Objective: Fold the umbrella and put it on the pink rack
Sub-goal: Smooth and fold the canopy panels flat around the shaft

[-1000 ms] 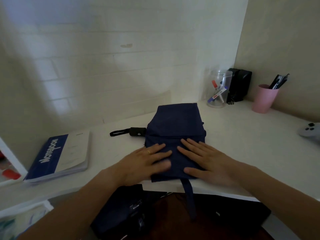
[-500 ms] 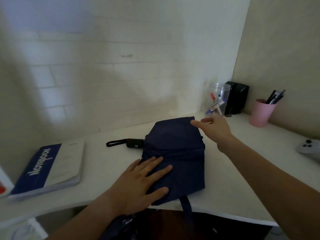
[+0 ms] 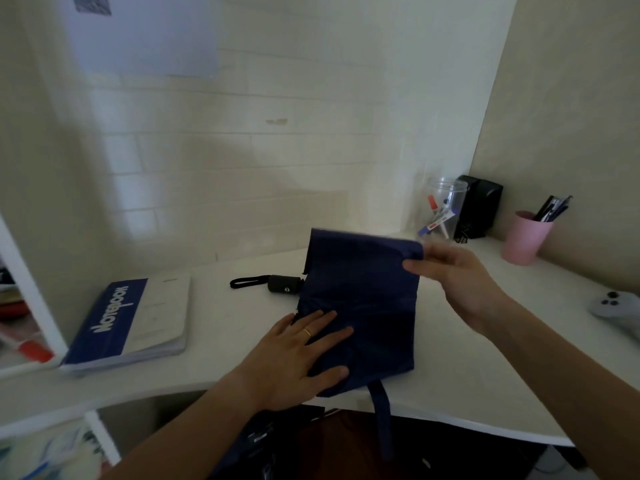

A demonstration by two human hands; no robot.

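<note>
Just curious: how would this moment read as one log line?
left hand: flat on umbrella | right hand: pinching far canopy corner, lifted | stage: folding

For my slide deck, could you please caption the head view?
Left hand flattens navy umbrella on white desk while right hand lifts its far edge.

The navy umbrella [image 3: 363, 306] lies on the white desk [image 3: 485, 358] — its far edge lifted, pinched by the right hand [image 3: 453, 275]. The left hand [image 3: 298, 358] lies flat on its near corner. Its black handle [image 3: 284, 284] points toward a blue notebook [image 3: 128, 320].
</note>
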